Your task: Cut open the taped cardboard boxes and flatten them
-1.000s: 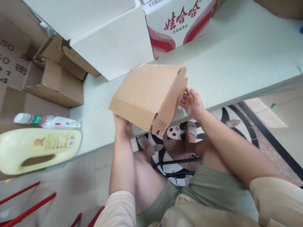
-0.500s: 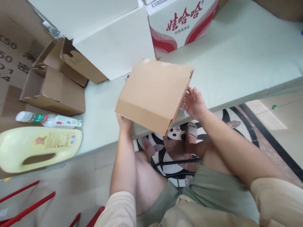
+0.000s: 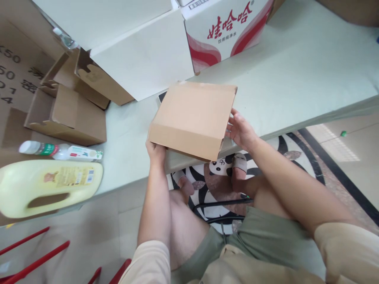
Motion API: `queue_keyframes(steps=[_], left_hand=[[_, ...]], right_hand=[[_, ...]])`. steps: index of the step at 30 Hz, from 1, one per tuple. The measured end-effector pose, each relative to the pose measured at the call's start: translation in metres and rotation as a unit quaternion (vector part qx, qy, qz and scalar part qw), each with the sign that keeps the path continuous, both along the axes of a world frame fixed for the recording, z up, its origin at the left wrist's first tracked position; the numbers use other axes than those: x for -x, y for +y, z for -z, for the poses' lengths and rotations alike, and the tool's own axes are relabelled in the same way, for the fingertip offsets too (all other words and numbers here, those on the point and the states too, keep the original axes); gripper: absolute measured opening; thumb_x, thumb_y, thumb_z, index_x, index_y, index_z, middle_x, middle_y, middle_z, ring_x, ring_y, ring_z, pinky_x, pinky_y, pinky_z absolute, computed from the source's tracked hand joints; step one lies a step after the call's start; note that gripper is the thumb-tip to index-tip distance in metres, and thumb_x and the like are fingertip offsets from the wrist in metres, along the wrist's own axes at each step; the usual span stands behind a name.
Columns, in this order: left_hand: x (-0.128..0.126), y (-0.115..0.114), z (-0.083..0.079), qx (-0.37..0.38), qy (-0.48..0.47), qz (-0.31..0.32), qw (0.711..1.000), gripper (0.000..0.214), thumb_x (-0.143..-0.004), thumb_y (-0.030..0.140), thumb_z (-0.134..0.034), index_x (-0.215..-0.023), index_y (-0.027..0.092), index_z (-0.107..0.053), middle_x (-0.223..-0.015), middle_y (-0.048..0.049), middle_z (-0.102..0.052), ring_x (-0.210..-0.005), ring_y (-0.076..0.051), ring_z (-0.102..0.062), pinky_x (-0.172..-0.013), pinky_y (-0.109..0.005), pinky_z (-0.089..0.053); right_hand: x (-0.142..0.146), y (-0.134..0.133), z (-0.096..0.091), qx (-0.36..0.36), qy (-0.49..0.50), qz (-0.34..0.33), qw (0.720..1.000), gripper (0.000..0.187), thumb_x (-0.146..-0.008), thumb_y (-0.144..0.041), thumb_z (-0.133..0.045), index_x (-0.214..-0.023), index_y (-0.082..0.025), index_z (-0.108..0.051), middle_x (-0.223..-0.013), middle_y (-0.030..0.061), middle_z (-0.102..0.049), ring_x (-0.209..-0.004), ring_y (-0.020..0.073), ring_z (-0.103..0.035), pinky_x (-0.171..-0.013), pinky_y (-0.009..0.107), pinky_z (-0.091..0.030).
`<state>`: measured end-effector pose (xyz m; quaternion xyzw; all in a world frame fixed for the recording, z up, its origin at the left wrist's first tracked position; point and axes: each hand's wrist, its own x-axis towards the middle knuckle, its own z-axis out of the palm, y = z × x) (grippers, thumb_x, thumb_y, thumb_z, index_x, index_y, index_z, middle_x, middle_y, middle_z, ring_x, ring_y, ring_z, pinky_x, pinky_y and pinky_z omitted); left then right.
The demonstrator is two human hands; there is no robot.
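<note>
A closed brown cardboard box [image 3: 194,116] lies nearly flat at the front edge of the pale green table [image 3: 296,83]. My left hand [image 3: 156,150] grips its near left corner, fingers tucked under the box. My right hand [image 3: 241,130] holds its right side, fingers pressed against the edge. Both forearms reach up from my lap.
A white and red printed carton [image 3: 225,27] and a large white box [image 3: 142,51] stand behind. Open brown cartons [image 3: 68,110] sit at the left, with a clear bottle [image 3: 59,151] and a yellow jug [image 3: 50,187] lying nearby. Red bars [image 3: 35,252] are low left.
The box was tilted with its right side panel facing me; it has turned and come down to lie nearly flat on the table edge. Both hands stayed on its sides.
</note>
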<state>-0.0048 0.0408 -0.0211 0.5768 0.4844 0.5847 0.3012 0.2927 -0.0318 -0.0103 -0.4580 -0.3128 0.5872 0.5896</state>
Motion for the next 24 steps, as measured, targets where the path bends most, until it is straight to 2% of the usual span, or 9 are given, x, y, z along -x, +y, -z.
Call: queue_keyframes(steps=[6, 11, 16, 20, 24], left_hand=[[0.006, 0.005, 0.009, -0.007, 0.010, 0.013, 1.000, 0.031, -0.074, 0.024, -0.074, -0.105, 0.023, -0.078, -0.109, -0.0071, -0.076, -0.120, -0.028, -0.068, -0.115, -0.047, -0.046], [0.006, 0.003, 0.007, 0.000, 0.021, 0.063, 0.998, 0.033, -0.077, 0.028, -0.074, -0.109, 0.023, -0.078, -0.115, -0.0092, -0.076, -0.121, -0.028, -0.068, -0.115, -0.047, -0.046], [0.003, 0.002, 0.005, 0.018, 0.017, 0.062, 0.998, 0.032, -0.074, 0.031, -0.077, -0.105, 0.022, -0.078, -0.113, -0.0090, -0.076, -0.121, -0.028, -0.068, -0.115, -0.046, -0.046], [-0.003, 0.001, 0.001, 0.041, -0.027, 0.028, 0.998, 0.028, -0.073, 0.036, -0.079, -0.096, 0.021, -0.076, -0.095, -0.0059, -0.075, -0.110, -0.026, -0.071, -0.101, -0.042, -0.056], [-0.015, -0.003, -0.013, 0.079, -0.132, 0.022, 0.988, 0.035, -0.075, 0.049, -0.078, -0.098, 0.022, -0.075, -0.098, -0.0065, -0.076, -0.097, -0.022, -0.073, -0.087, -0.034, -0.059]], right_hand=[[0.000, 0.001, 0.005, 0.000, 0.015, 0.015, 1.000, 0.078, -0.068, -0.078, -0.067, -0.130, -0.033, -0.051, -0.134, 0.0061, -0.065, -0.107, 0.0274, -0.069, -0.077, 0.041, -0.058], [-0.001, 0.002, 0.008, -0.015, 0.006, 0.014, 1.000, 0.078, -0.069, -0.082, -0.064, -0.130, -0.036, -0.051, -0.136, 0.0049, -0.064, -0.108, 0.0276, -0.069, -0.080, 0.043, -0.058], [-0.002, 0.003, 0.010, -0.015, -0.010, 0.019, 1.000, 0.083, -0.067, -0.085, -0.062, -0.133, -0.037, -0.049, -0.135, 0.0051, -0.063, -0.105, 0.0268, -0.069, -0.078, 0.043, -0.058], [-0.003, 0.004, 0.009, -0.002, -0.021, 0.031, 0.999, 0.085, -0.065, -0.084, -0.065, -0.135, -0.039, -0.045, -0.136, 0.0054, -0.061, -0.098, 0.0242, -0.068, -0.074, 0.040, -0.057], [-0.004, 0.004, 0.005, -0.002, 0.002, 0.048, 0.999, 0.087, -0.060, -0.080, -0.073, -0.132, -0.040, -0.045, -0.126, 0.0038, -0.064, -0.092, 0.0222, -0.068, -0.074, 0.039, -0.058]])
